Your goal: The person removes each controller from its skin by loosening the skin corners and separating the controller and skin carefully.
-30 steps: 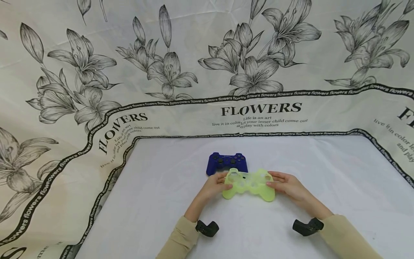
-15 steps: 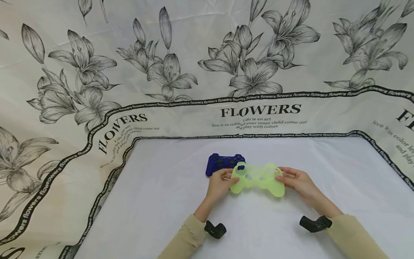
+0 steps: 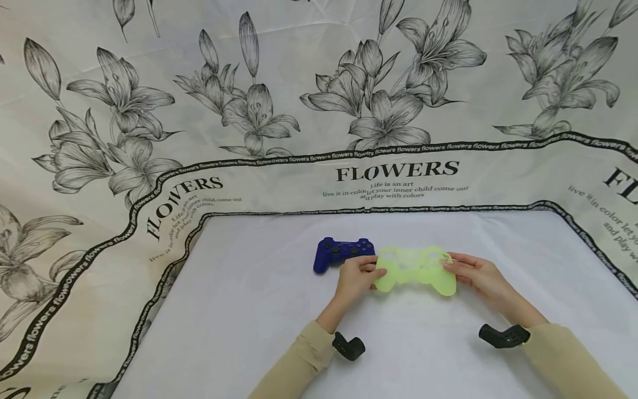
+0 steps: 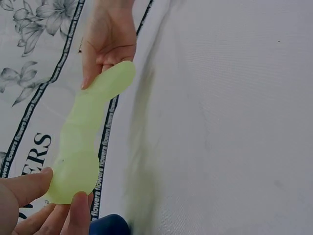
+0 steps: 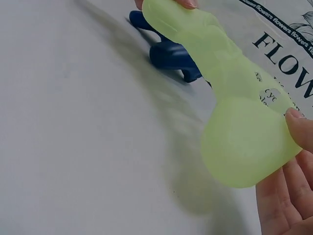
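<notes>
Head view: floral backdrop cloth (image 3: 279,83) printed with lilies and the word FLOWERS, draped behind and down both sides. White table cover (image 3: 259,310) spreads below it, framed by the cloth's black lettered border. Pale green silicone controller skin (image 3: 416,269) held above the white cover, right of centre, stretched flat between 2 hands, its cut-outs facing up. Blue game controller (image 3: 341,252) lies on the cover just left of the skin, behind the left hand, close to it but whether they touch cannot be told. Left hand (image 3: 356,280) pinches the skin's left grip lobe, thumb on top, fingers curled beneath. Right hand (image 3: 478,277) pinches the right lobe the same way. Left wrist view: skin (image 4: 85,142) hangs clear of the cover, thumb and fingertips (image 4: 80,215) closed on its near end. Right wrist view: skin (image 5: 239,132) thin and limp, controller (image 5: 171,54) beyond it. Tan sleeves, 1 black wrist mount (image 3: 503,336) on each arm
</notes>
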Demonstrator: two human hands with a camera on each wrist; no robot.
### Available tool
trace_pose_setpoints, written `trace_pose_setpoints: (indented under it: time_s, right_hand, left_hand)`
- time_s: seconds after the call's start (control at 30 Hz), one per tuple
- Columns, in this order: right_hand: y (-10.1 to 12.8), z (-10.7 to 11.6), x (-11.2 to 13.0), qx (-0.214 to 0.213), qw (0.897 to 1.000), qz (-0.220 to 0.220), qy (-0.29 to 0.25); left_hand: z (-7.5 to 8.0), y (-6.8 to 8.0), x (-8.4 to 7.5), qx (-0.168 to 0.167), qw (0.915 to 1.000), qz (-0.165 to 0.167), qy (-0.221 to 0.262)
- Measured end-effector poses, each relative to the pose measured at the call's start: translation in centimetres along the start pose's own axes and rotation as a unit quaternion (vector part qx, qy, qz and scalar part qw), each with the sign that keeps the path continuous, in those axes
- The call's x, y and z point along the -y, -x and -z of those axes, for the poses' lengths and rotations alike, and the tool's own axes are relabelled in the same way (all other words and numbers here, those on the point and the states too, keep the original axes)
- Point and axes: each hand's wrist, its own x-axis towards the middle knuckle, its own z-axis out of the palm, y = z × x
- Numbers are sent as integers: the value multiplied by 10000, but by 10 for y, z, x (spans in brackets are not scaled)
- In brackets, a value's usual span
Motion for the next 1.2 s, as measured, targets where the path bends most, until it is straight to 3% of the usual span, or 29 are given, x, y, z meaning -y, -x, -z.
trace_pose_setpoints:
  time_s: [0.27, 0.37, 0.57, 0.9, 1.1, 1.2]
  right_hand:
    - [-12, 11, 3, -140, 9987, -165, 453]
    - [-17, 15, 3, -216, 9977, -204, 603]
    - [-27, 18, 7, -226, 9967, -209, 755]
    - [-37, 20, 10, -229, 9939, -356, 1020]
    - [-39, 17, 13, -398, 9799, -529, 1882]
    - [-38, 16, 14, -412, 9716, -537, 2269]
  left_hand:
    - [-15, -11, -6, -211, 9986, -292, -380]
    - [-19, -17, -8, -300, 9956, -469, -759]
    - [-27, -28, -9, -514, 9790, -803, -1802]
    - [-37, -38, -13, -465, 9625, -512, -2623]
    - [-41, -38, -17, -433, 9429, -636, -3240]
    - [-42, -39, -17, -460, 9392, -660, -3337]
